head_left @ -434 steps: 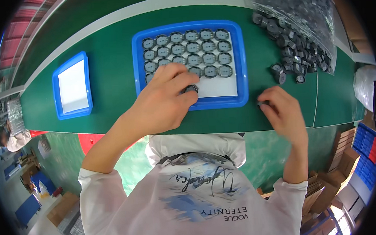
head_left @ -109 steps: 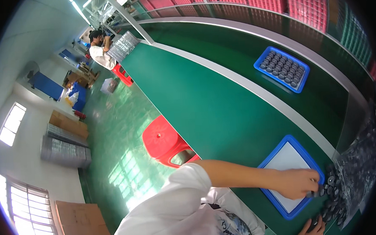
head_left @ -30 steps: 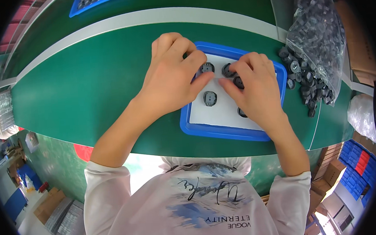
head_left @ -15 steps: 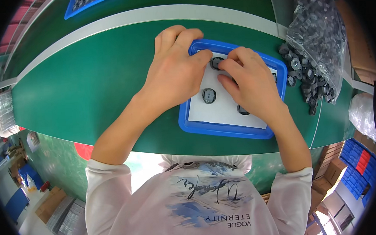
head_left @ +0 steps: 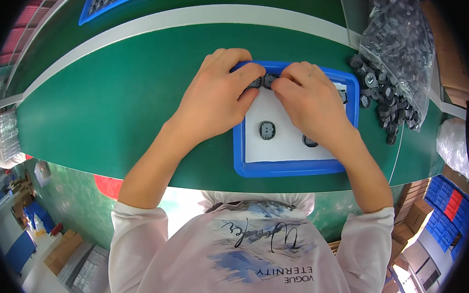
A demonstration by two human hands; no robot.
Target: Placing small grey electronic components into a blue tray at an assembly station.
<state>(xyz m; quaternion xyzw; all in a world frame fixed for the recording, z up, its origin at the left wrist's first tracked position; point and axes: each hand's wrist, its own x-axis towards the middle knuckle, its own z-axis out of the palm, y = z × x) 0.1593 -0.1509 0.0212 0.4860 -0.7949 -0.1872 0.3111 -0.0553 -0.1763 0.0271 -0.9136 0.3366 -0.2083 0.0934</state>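
Note:
A blue tray (head_left: 294, 168) lined with a white sheet (head_left: 287, 149) lies on the green table before me. At its far left corner my left hand (head_left: 213, 97) pinches a small dark grey round part (head_left: 255, 83) between thumb and fingers. Just beside it, my right hand (head_left: 314, 100) has its fingertips closed on a second such part (head_left: 268, 80); the fingers partly cover it. Another round part (head_left: 267, 130) rests on the sheet between my hands. One more (head_left: 309, 141) is partly hidden under my right hand, and another (head_left: 343, 95) shows at the tray's right side.
On the right, a clear plastic bag (head_left: 398, 37) bulges with dark parts, and a pile of them (head_left: 383, 96) spills beside the tray. A second blue tray (head_left: 107, 3) of parts stands at the far left, beyond a pale raised strip (head_left: 185, 16).
The tray has turned slightly and its left side has shifted right and nearer. My left hand has come nearer, and the round part in its pinch now shows beside the other one.

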